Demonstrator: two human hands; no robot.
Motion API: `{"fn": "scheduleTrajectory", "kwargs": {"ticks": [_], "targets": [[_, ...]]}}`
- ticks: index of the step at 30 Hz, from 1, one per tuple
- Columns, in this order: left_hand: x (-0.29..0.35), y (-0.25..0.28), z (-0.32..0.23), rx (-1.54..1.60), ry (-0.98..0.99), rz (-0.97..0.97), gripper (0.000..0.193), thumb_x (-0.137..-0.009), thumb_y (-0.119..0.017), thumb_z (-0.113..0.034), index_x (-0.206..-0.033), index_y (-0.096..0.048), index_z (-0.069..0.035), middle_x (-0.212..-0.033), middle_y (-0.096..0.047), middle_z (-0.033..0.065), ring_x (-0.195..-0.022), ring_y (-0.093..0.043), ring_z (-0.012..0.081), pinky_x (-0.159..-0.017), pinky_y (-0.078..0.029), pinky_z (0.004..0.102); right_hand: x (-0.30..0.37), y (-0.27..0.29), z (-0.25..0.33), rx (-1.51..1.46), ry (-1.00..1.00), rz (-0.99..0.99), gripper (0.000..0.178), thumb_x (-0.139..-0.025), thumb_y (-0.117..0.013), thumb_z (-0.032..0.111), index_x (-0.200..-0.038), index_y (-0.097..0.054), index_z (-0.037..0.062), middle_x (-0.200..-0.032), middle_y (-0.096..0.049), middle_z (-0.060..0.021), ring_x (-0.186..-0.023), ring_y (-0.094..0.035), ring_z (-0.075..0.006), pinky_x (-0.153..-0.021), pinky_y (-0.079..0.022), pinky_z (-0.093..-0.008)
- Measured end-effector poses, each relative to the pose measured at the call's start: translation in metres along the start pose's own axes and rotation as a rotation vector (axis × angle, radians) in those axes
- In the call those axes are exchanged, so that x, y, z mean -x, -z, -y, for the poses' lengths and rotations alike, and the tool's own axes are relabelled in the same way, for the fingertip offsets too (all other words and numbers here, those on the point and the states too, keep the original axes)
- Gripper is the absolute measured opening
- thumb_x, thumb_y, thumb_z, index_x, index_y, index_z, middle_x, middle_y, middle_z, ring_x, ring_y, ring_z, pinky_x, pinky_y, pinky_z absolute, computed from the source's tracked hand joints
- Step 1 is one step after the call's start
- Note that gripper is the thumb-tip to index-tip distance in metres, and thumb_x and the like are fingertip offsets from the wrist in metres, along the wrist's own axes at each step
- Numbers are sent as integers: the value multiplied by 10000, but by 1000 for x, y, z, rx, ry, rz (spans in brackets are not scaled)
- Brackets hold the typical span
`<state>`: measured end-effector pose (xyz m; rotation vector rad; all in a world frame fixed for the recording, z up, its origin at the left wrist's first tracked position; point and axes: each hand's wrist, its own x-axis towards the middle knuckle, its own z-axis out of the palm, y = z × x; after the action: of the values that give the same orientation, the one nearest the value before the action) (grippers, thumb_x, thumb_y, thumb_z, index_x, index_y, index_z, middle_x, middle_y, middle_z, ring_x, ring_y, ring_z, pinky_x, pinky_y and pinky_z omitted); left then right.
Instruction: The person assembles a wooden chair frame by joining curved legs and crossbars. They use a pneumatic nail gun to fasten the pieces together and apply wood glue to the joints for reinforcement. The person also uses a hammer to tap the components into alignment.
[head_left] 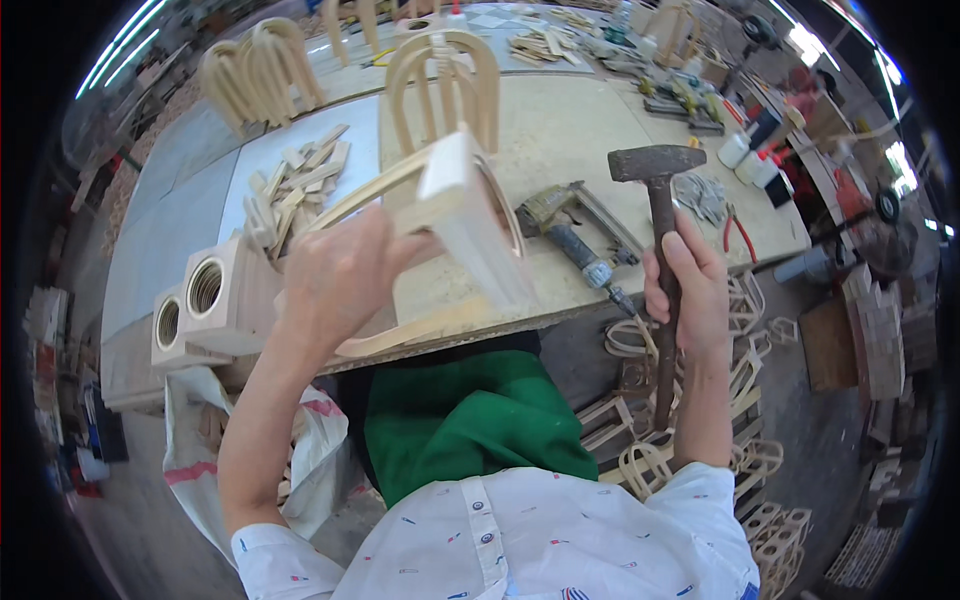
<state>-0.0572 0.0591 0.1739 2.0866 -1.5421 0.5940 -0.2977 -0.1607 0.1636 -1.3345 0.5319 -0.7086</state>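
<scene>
My left hand point(340, 280) is closed around a pale wooden frame point(468, 215), held up over the table's near edge. The frame has curved strips and a thick block at its end; motion blurs it. In my right hand point(695, 285) is a hammer point(656, 165), gripped by its dark handle, head up and right of the frame. Between the two lies a nail gun point(575, 235) on the tabletop, with a hose fitting at its near end. Just left of my left hand stand two wooden blocks with round holes point(225, 290).
Loose wood strips point(300, 185) are heaped on the table point(540, 120). Arched wooden frames point(265, 70) stand behind them. Red-handled pliers point(740, 235) and white bottles point(735, 150) lie to the right. A white sack point(195, 440) hangs below; bent wooden loops point(650, 465) are stacked at lower right.
</scene>
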Motion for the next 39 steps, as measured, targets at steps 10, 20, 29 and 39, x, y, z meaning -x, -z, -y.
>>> {"fn": "scheduleTrajectory", "kwargs": {"ticks": [10,20,29,39], "targets": [[8,-34,6,737,649,-282,405,-1020,-396,-339,-927,-614,-11,-630,-446,0,-551,-407,90,-502,-293,264,-87,198,-61,803,-62,-168,217,-860,-599,159,-999,-606,-7,-642,-535,-2,-471,-495,-63,-405,-357,-225],[-4,-71,-31,993,741,-398,298,-1002,-504,-303,-1023,-585,-17,-748,-502,-19,-694,-472,71,-637,-392,231,-156,277,-102,943,-49,-104,202,-809,-604,192,-845,-665,3,-610,-610,-49,-504,-572,-116,-476,-438,-267],[-21,-99,-41,1167,683,-520,162,-965,-599,-191,-998,-587,-33,-820,-569,-2,-713,-541,66,-679,-472,236,-176,280,-137,1210,19,-18,249,-813,-606,135,-983,-643,-43,-815,-640,-123,-746,-615,-204,-692,-490,-330],[-38,-97,-45,1329,775,-535,270,-889,-710,-266,-953,-597,-29,-782,-612,14,-681,-599,94,-679,-500,257,-106,55,-62,810,473,54,252,-893,-632,115,-1117,-628,-1,-998,-667,-108,-915,-634,-186,-819,-489,-295]]}}
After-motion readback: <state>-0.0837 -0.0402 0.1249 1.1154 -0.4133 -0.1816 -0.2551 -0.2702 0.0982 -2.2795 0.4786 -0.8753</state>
